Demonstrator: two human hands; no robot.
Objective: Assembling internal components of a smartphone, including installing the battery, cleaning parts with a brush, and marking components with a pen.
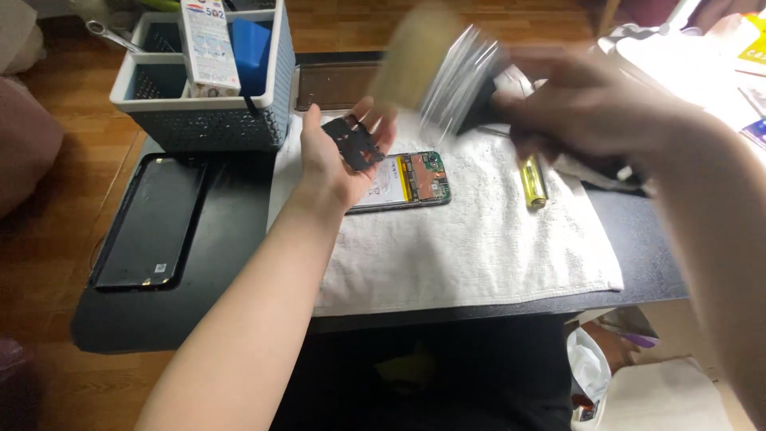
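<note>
My left hand (335, 160) lies palm up over a white towel (471, 239), holding a small flat black plastic part (353, 141) in its fingers. Just under and right of it lies an opened phone (411, 181) with its battery and green circuit board showing. My right hand (590, 108) is blurred by motion at the upper right, gripping a brush with a tan handle and pale bristles (443, 72) that points toward the black part.
A grey plastic basket (199, 120) with a tube and a blue item stands at the back left. A black phone screen panel (152, 223) lies on the dark table (223, 311) at left. A yellow-handled tool (532, 182) rests on the towel.
</note>
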